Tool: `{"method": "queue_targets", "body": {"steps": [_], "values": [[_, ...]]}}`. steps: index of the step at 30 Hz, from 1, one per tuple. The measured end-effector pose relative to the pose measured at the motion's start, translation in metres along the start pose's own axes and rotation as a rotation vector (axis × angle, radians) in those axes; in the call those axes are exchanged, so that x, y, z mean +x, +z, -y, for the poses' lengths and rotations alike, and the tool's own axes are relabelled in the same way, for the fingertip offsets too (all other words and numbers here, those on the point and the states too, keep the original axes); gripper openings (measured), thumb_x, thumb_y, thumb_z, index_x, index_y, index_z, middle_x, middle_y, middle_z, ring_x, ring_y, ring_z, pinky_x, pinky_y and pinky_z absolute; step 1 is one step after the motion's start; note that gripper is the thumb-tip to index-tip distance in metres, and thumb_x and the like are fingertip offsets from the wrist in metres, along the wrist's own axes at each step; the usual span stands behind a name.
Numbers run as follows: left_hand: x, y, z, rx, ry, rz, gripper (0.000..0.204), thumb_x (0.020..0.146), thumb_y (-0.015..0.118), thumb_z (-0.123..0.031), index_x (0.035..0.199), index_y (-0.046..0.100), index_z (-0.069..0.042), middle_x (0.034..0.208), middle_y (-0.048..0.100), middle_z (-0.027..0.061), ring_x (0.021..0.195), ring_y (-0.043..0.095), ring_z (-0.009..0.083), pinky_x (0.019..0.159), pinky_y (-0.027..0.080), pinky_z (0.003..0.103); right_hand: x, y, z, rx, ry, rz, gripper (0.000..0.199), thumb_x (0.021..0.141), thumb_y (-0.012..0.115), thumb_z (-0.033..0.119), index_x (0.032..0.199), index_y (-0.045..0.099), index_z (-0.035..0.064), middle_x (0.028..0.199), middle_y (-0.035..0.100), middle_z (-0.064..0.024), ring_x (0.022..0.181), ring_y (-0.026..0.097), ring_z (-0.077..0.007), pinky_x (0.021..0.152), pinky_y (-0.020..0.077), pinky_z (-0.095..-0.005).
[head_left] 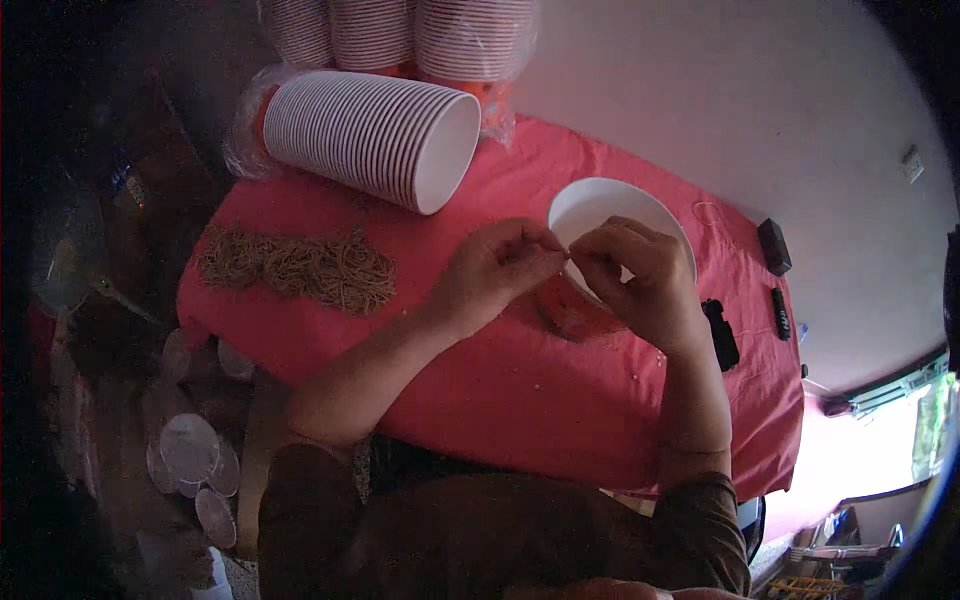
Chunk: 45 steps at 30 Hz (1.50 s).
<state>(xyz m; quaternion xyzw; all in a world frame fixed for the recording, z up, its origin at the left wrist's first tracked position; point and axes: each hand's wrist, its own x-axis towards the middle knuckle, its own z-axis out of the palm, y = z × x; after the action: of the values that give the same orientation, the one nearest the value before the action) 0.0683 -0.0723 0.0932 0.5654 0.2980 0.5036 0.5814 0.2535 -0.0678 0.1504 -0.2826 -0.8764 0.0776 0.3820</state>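
Observation:
My left hand (497, 270) and my right hand (645, 270) meet fingertip to fingertip in a pinch. Something tiny seems to be between them, too small to name. Just beneath my right hand stands a paper bucket (585, 202), white inside and red outside, tilted in the picture and partly covered by that hand. To the left of my hands lies a row of tangled brown stringy bundles (310, 268). Several small pale specks (537, 387) are scattered on the red tablecloth (480, 400) near the bucket.
A long stack of nested paper buckets (365, 130) lies on its side at the back left. Behind it, more stacks (470, 40) stand in clear plastic. At the right edge are a black object (720, 335), a dark block (773, 247) and a pale wall (800, 130).

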Motion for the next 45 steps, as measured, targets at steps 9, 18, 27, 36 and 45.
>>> {"method": "queue_targets", "body": {"steps": [9,18,27,36,45], "values": [[0.003,-0.004,0.008,0.253,0.159,-0.063,0.014,0.086,0.062,-0.012,0.096,0.063,-0.002,0.085,0.061,-0.0023,0.076,0.053,0.0038,0.067,0.045,0.02,-0.001,-0.001,-0.004,-0.008,-0.036,-0.067,0.014,0.078,0.064,0.008,0.091,0.063,0.0031,0.08,0.062,-0.0138,0.065,0.059,-0.0307,0.059,0.0477,-0.0381],[0.0,-0.003,0.001,0.253,0.042,-0.055,0.016,0.087,0.06,-0.012,0.099,0.063,-0.001,0.088,0.063,0.0013,0.084,0.055,0.0063,0.075,0.046,0.022,0.0,-0.001,-0.002,0.055,0.068,0.007,0.011,0.078,0.065,0.008,0.088,0.064,0.0038,0.076,0.061,-0.0103,0.061,0.06,-0.0233,0.055,0.0471,-0.0338],[0.001,-0.004,0.005,0.2,0.075,-0.038,0.018,0.087,0.06,-0.011,0.101,0.062,0.0,0.091,0.064,0.0037,0.086,0.058,0.0082,0.076,0.047,0.023,0.0,-0.001,-0.002,-0.044,0.047,-0.003,0.009,0.072,0.062,-0.003,0.08,0.06,0.0009,0.077,0.061,-0.009,0.07,0.06,-0.0229,0.061,0.0465,-0.0312],[0.0,-0.004,0.004,0.199,0.132,-0.036,0.016,0.087,0.06,-0.012,0.098,0.062,-0.001,0.087,0.062,0.0006,0.081,0.056,0.0058,0.072,0.046,0.021,0.001,-0.003,-0.007,-0.022,-0.051,-0.027,0.007,0.077,0.064,0.006,0.082,0.06,0.0035,0.075,0.058,-0.0142,0.065,0.058,-0.0338,0.057,0.0462,-0.0395],[0.004,-0.004,0.01,0.231,0.16,-0.06,0.014,0.087,0.061,-0.013,0.094,0.062,-0.001,0.081,0.061,0.0,0.076,0.055,0.0047,0.067,0.045,0.022,0.003,-0.002,-0.006,-0.074,-0.087,-0.07,0.012,0.074,0.067,0.009,0.077,0.056,0.003,0.07,0.055,-0.0138,0.063,0.056,-0.0339,0.056,0.0448,-0.0408]]}}
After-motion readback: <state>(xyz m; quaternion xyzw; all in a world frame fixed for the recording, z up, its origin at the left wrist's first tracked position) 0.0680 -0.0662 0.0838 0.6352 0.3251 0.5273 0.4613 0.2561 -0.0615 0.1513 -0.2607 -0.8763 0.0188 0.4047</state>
